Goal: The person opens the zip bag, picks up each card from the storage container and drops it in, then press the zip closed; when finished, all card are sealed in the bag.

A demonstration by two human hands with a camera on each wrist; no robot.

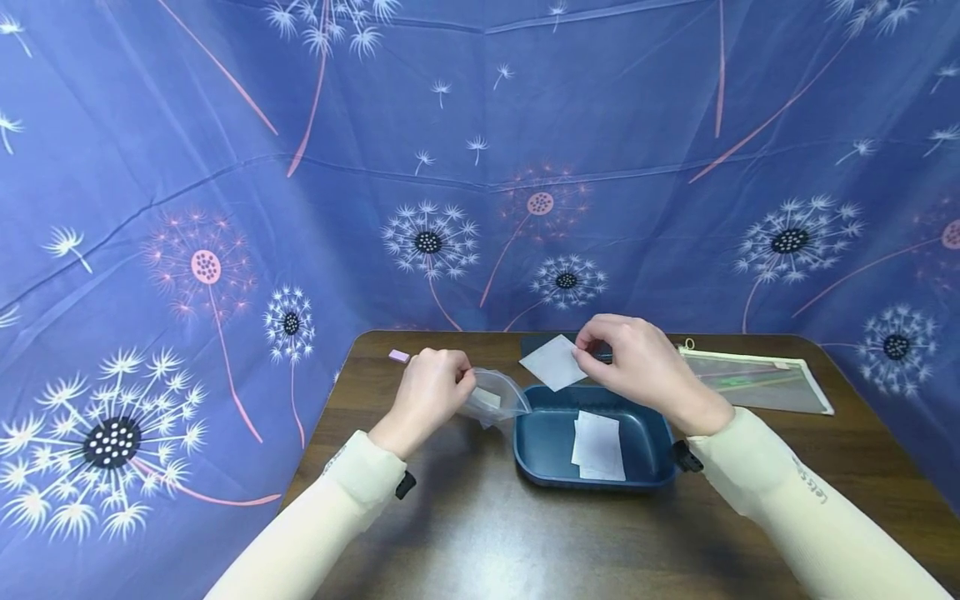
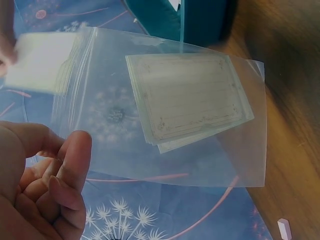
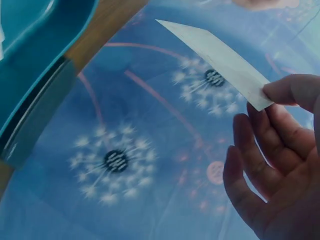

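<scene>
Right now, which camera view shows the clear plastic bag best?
The left wrist view: the clear plastic bag fills the picture, with cards inside. The head view shows it small and partly hidden by the left hand. The right wrist view does not show it.

Both forearms reach forward in cream sleeves, each with a dark strap at the wrist; the left hand (image 1: 429, 392) is curled, knuckles up, thumb and fingers (image 2: 70, 165) pinched together; the right hand (image 1: 637, 358) is raised a little higher, thumb and forefinger pinched, the other fingers (image 3: 250, 165) loosely extended below them.
</scene>
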